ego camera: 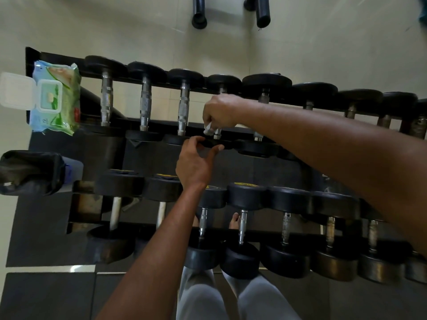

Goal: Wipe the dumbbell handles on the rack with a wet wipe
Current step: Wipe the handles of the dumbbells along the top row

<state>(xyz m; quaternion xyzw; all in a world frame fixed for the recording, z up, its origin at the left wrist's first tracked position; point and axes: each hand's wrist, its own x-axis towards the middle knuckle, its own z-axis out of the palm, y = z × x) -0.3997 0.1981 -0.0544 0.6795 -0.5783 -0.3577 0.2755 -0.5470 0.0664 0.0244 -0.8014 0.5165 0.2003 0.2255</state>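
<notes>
Left hand steadies the near head of the fourth dumbbell on the rack's upper tier, fingers curled on it. Just beyond, the right hand is clamped with the wet wipe around its handle, whose long axis runs away from the person.

fourth handle: mostly hidden under the right hand
wet wipe: only a small white corner shows below the fingers
rack: its right end is cut by the picture edge
wipe pack: print is too blurred to read
</notes>
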